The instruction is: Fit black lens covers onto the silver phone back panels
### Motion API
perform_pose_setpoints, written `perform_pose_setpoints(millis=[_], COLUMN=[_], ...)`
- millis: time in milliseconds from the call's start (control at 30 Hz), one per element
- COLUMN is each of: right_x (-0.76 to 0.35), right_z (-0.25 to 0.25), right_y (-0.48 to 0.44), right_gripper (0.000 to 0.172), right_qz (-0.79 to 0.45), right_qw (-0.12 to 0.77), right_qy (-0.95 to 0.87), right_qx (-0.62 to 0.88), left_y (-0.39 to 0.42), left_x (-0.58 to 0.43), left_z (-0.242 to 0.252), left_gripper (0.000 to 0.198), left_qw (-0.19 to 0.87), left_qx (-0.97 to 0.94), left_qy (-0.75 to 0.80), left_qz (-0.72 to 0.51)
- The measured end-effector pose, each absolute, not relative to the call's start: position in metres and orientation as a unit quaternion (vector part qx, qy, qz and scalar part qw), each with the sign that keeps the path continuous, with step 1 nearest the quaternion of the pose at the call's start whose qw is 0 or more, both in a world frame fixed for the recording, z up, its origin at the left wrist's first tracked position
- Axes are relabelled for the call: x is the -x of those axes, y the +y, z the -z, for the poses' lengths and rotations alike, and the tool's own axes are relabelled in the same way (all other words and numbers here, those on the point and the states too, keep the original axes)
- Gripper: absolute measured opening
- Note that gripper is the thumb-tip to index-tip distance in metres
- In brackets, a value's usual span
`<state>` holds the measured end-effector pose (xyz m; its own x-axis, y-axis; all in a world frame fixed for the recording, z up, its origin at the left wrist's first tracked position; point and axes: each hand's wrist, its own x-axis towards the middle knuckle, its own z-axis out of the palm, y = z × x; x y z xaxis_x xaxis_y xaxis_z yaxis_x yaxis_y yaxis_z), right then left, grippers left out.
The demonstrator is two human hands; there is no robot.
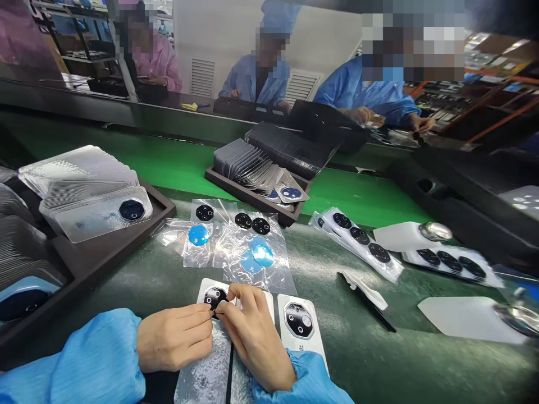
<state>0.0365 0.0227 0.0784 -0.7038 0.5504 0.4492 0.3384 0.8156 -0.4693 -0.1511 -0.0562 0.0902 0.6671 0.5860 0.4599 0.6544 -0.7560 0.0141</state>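
Note:
My left hand (179, 336) is closed, thumb and fingers pinched together at the lower edge of a black camera lens cover (214, 293). This cover sits at the top of a pale, patterned phone back panel (202, 365). From the other side, my right hand (255, 331) is closed too, its fingertips meeting those of the left. A small dark bit shows between the fingertips, too small to name. Partly under my right hand lies another panel. Right of it is a white panel (281, 320) with a shiny black lens cover (298, 321).
Clear plastic sheets (219, 258) ahead carry black lens covers and blue round films (261, 253). Trays of stacked panels (96, 219) stand at left and centre back (248, 193). At right lie bagged lens covers (357, 238), dark tweezers (373, 306) and white pointed sheets (467, 317). Co-workers sit opposite.

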Motion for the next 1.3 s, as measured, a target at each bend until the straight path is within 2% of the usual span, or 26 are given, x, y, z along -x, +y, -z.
perform_pose_setpoints(millis=[133, 267, 500, 633, 767, 1300], right_x=[-0.035, -0.033, -0.034, -0.034, -0.034, -0.033], right_z=[-0.083, -0.087, -0.088, -0.089, -0.094, -0.087], right_y=[0.019, 0.018, 0.022, 0.021, 0.021, 0.025], right_gripper=[0.014, 0.023, 0.019, 0.018, 0.015, 0.027], right_qz=[-0.108, -0.072, -0.126, -0.086, -0.100, -0.078], right_qw=[0.270, 0.251, 0.295, 0.258, 0.249, 0.274], right_qy=[-0.926, -0.943, -0.916, -0.939, -0.934, -0.938], right_qx=[0.239, 0.207, 0.241, 0.213, 0.234, 0.197], left_y=[-0.057, -0.056, -0.055, -0.056, -0.057, -0.057], left_x=[0.150, 0.149, 0.146, 0.146, 0.146, 0.146], left_z=[-0.090, -0.091, -0.095, -0.093, -0.092, -0.097], left_gripper=[0.021, 0.022, 0.024, 0.025, 0.026, 0.027], left_qw=[0.079, 0.088, 0.086, 0.084, 0.089, 0.090], left_qx=[0.908, 0.907, 0.907, 0.906, 0.904, 0.902], left_qy=[-0.342, -0.339, -0.343, -0.345, -0.350, -0.354], left_qz=[0.228, 0.234, 0.229, 0.230, 0.229, 0.230])
